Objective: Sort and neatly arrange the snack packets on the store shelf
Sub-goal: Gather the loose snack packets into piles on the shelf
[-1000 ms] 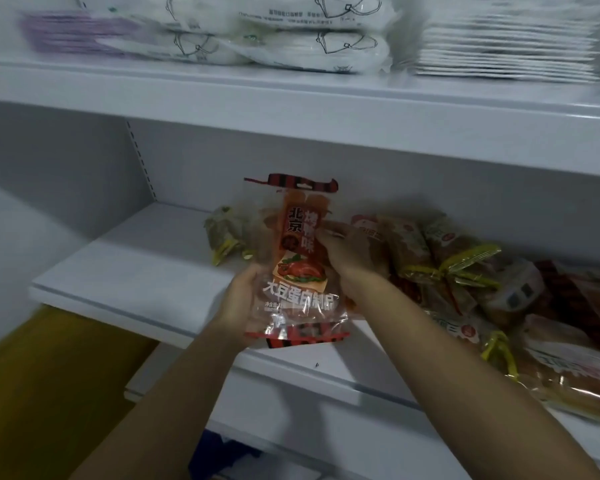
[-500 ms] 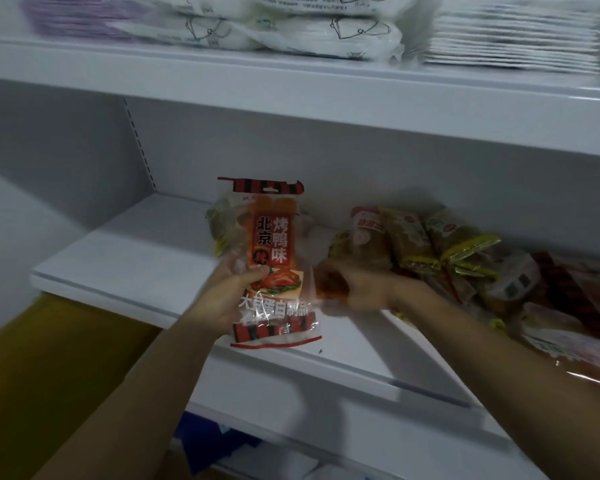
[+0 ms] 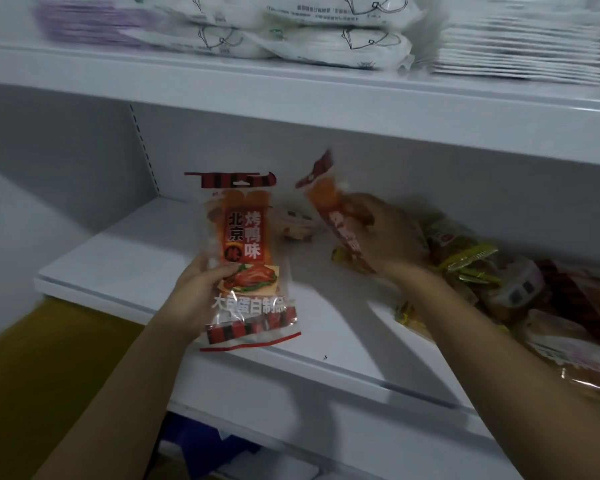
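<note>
My left hand holds an orange-and-red snack packet upright above the front of the white middle shelf. My right hand grips a second orange packet of the same kind, tilted and blurred, lifted over the shelf's middle. A loose pile of snack packets in orange, yellow and red wrappers covers the shelf's right side. One small pale packet lies alone further back between my hands.
The upper shelf carries stacked white packets and flat white packs at the right. The shelf's left wall and back panel close the space. Below the front edge a lower shelf and something blue show; a yellow-brown floor lies at the left.
My right hand left the first packet, reached into the pile and came up with a second orange packet. My left hand kept the first packet and shifted it slightly left.
</note>
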Motion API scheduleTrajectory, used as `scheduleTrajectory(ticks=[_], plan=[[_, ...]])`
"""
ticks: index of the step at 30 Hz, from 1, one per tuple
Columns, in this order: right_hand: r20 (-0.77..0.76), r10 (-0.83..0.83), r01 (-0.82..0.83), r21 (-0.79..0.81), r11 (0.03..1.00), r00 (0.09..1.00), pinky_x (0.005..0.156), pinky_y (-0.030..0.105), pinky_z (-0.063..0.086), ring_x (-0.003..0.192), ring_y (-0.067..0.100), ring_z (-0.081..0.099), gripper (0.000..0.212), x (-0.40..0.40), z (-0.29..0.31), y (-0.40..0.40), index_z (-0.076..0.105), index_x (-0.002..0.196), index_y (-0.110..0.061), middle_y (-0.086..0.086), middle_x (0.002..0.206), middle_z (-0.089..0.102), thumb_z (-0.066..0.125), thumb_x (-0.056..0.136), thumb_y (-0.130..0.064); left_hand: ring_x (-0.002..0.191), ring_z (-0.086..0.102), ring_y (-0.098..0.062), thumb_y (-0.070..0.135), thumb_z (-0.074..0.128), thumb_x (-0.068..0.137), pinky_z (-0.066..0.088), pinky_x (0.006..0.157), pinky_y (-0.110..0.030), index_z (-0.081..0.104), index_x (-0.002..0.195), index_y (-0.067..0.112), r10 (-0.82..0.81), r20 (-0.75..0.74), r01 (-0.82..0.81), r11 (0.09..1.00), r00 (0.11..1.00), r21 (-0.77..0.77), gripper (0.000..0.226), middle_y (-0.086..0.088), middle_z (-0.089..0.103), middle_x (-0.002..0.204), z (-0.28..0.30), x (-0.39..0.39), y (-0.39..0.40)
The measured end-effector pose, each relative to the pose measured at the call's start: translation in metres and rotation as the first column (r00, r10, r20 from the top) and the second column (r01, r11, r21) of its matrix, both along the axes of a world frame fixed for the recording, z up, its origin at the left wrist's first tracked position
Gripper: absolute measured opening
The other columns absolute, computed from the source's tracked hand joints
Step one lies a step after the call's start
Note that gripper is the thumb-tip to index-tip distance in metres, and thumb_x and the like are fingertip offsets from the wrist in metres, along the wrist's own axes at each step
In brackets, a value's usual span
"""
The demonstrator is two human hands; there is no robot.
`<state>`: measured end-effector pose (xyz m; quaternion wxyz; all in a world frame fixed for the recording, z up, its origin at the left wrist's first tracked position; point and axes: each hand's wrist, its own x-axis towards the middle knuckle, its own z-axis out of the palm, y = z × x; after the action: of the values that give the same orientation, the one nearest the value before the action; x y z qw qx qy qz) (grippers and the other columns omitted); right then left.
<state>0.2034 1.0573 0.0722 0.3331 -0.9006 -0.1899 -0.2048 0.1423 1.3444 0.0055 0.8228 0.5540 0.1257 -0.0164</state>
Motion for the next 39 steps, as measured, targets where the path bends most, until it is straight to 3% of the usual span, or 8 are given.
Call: scheduleTrajectory(ticks=[9, 15, 21, 24, 27, 30, 35, 39], plan=[[-0.416, 0.243, 0.143, 0.706, 0.694, 0.876, 0.077, 0.038, 0.064, 0.092, 0.021, 0.076, 0.019, -0.003, -0.013, -0.003, 0.063, 0.118, -0.029, 0.001, 0.118, 0.069, 0.065, 0.099, -0.03, 0.096, 0.076, -0.025, 0.002, 0.064, 0.095, 0.061, 0.07, -0.037, 0.049, 0.133, 0.029, -0.088, 0.067, 0.075, 0.981, 0.994, 0.18, 0.05, -0.007, 0.073, 0.116, 0.005, 0.007, -0.049], [-0.46, 0.302, 0.291, 0.835, 0.467, 0.835, 0.092, 0.055, 0.059, 0.101, 0.033, 0.074, 0.026, 0.002, -0.016, -0.021, 0.065, 0.121, -0.014, 0.015, 0.113, 0.075, 0.069, 0.097, -0.024, 0.113, 0.069, -0.024, 0.015, 0.073, 0.089, 0.051, 0.104, -0.051, 0.051, 0.132, 0.031, -0.147, 0.099, 0.115, 0.955, 0.984, 0.272, 0.05, -0.001, 0.072, 0.122, 0.017, 0.014, -0.076], [-0.451, -0.019, 0.384, 0.737, 0.556, 0.892, 0.087, 0.044, 0.062, 0.097, 0.023, 0.073, 0.022, -0.005, -0.029, -0.006, 0.067, 0.103, -0.024, 0.007, 0.109, 0.073, 0.08, 0.088, -0.034, 0.092, 0.077, -0.024, 0.023, 0.075, 0.082, 0.061, 0.073, -0.04, 0.053, 0.137, 0.022, -0.215, 0.096, 0.213, 0.976, 0.972, 0.034, 0.059, -0.009, 0.077, 0.106, 0.024, 0.011, -0.132], [-0.403, -0.064, 0.343, 0.673, 0.656, 0.913, 0.089, 0.032, 0.061, 0.096, 0.012, 0.07, 0.037, -0.02, -0.03, -0.013, 0.066, 0.123, -0.016, -0.004, 0.104, 0.07, 0.073, 0.093, -0.037, 0.103, 0.074, -0.027, 0.021, 0.089, 0.066, 0.06, 0.084, -0.044, 0.05, 0.139, 0.021, -0.241, 0.125, 0.218, 0.961, 0.962, 0.172, 0.083, -0.011, 0.073, 0.122, 0.02, 0.006, -0.143], [-0.357, -0.033, 0.244, 0.563, 0.79, 0.933, 0.084, 0.018, 0.054, 0.098, 0.003, 0.066, 0.044, -0.04, -0.035, -0.039, 0.062, 0.133, -0.017, -0.006, 0.112, 0.069, 0.07, 0.095, -0.038, 0.094, 0.076, -0.014, 0.01, 0.082, 0.079, 0.06, 0.074, -0.028, 0.054, 0.131, 0.026, -0.174, 0.166, 0.133, 0.964, 0.971, 0.23, 0.061, 0.002, 0.077, 0.11, 0.018, 0.006, -0.143], [-0.243, -0.2, 0.279, 0.358, 0.891, 0.949, 0.084, 0.021, 0.051, 0.098, 0.009, 0.064, 0.033, -0.059, -0.051, -0.079, 0.066, 0.122, -0.022, -0.006, 0.112, 0.069, 0.073, 0.09, -0.024, 0.098, 0.076, -0.029, 0.005, 0.077, 0.082, 0.063, 0.078, -0.043, 0.056, 0.133, 0.016, -0.152, 0.117, 0.139, 0.984, 0.981, 0.113, 0.056, -0.012, 0.076, 0.113, 0.018, 0.006, -0.14], [-0.201, -0.436, 0.48, 0.364, 0.798, 0.877, 0.08, 0.034, 0.055, 0.093, 0.015, 0.063, 0.033, -0.071, -0.066, -0.144, 0.061, 0.112, -0.023, -0.005, 0.105, 0.067, 0.076, 0.084, -0.016, 0.102, 0.072, -0.043, 0.008, 0.079, 0.073, 0.054, 0.093, -0.064, 0.054, 0.133, 0.022, -0.069, 0.071, 0.067, 0.997, 0.995, 0.039, 0.067, -0.022, 0.073, 0.116, 0.015, -0.014, -0.129], [-0.416, -0.202, 0.4, 0.473, 0.785, 0.887, 0.091, 0.038, 0.053, 0.107, 0.017, 0.063, 0.034, -0.071, -0.066, -0.159, 0.057, 0.127, -0.029, -0.008, 0.119, 0.066, 0.067, 0.095, -0.029, 0.098, 0.073, -0.045, 0.002, 0.072, 0.08, 0.059, 0.079, -0.061, 0.052, 0.14, 0.022, -0.084, 0.052, 0.086, 0.995, 0.995, -0.044, 0.066, -0.025, 0.072, 0.115, 0.015, -0.041, -0.153]])
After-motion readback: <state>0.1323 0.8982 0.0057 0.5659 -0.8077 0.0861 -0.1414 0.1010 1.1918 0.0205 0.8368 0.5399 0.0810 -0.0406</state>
